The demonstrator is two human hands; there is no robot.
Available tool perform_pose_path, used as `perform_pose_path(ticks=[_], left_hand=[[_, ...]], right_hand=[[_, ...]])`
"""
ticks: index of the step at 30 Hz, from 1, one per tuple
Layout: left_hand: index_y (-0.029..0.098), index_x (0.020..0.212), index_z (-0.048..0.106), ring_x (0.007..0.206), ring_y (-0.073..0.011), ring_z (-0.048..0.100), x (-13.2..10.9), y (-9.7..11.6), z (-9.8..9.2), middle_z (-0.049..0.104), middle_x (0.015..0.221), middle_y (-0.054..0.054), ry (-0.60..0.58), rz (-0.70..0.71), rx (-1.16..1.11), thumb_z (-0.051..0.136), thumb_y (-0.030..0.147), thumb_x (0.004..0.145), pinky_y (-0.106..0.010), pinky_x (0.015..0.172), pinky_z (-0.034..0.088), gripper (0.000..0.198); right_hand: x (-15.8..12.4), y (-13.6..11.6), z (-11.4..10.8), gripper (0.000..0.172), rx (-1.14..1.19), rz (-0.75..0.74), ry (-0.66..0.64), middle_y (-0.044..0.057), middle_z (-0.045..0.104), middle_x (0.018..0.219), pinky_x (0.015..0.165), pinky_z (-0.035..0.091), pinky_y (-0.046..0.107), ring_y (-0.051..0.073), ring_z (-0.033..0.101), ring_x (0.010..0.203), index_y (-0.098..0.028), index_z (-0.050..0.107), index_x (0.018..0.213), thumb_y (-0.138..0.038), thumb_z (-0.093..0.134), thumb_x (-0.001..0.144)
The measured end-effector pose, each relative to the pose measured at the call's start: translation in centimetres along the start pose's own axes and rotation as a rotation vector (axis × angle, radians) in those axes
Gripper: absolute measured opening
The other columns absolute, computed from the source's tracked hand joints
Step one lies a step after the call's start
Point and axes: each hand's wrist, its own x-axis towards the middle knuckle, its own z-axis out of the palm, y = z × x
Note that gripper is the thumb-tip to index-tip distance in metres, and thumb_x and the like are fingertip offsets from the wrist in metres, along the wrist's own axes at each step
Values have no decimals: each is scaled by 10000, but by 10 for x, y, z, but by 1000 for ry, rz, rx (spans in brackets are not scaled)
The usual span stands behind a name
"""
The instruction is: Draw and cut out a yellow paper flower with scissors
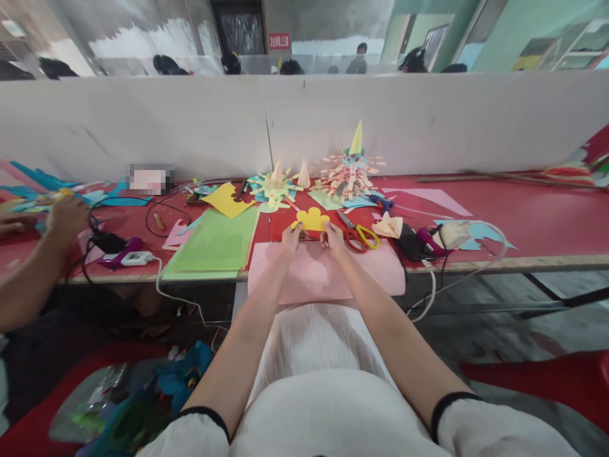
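A yellow paper cutout (311, 219) with a scalloped, flower-like outline is held up between both hands, just above the table's front edge. My left hand (290, 237) pinches its left side, and my right hand (333, 237) grips the right side. Under my wrists a pink paper sheet (328, 273) hangs over the table edge. Scissors (359, 233) with red and yellow handles lie just right of my right hand. Left of my left hand rests a stack of green paper (214, 238).
Paper cone trees (352, 174) with fringed layers stand at the back, before a white partition (166, 120). Power strips (435, 241) and cables lie on the red table (533, 216). A co-worker's arm (40, 266) reaches in from the left. A yellow paper sheet (228, 200) lies behind the green stack.
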Motion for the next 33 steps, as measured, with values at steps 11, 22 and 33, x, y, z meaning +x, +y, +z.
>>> perform_pose_path(ticks=[11,22,33], left_hand=[[154,937,665,735,-210,668,2,3,-2,686,679,-46,22,13,40,548,201,805,-350,747,527,183],[169,775,710,901,-162,653,6,-11,-3,728,902,-38,-185,206,110,487,-26,649,-307,878,498,321],[154,1005,635,841,-157,647,12,-14,-4,687,941,-67,-98,143,84,454,148,796,-294,785,506,276]], right_hand=[[5,-3,-2,340,161,-24,79,-83,576,502,371,377,177,41,363,322,-213,510,817,-479,682,696],[10,6,-3,322,230,12,90,9,678,822,652,531,298,175,636,763,-207,586,778,-431,726,592],[20,20,-7,312,107,-67,160,-23,629,693,663,467,275,147,582,684,-189,583,726,-414,707,548]])
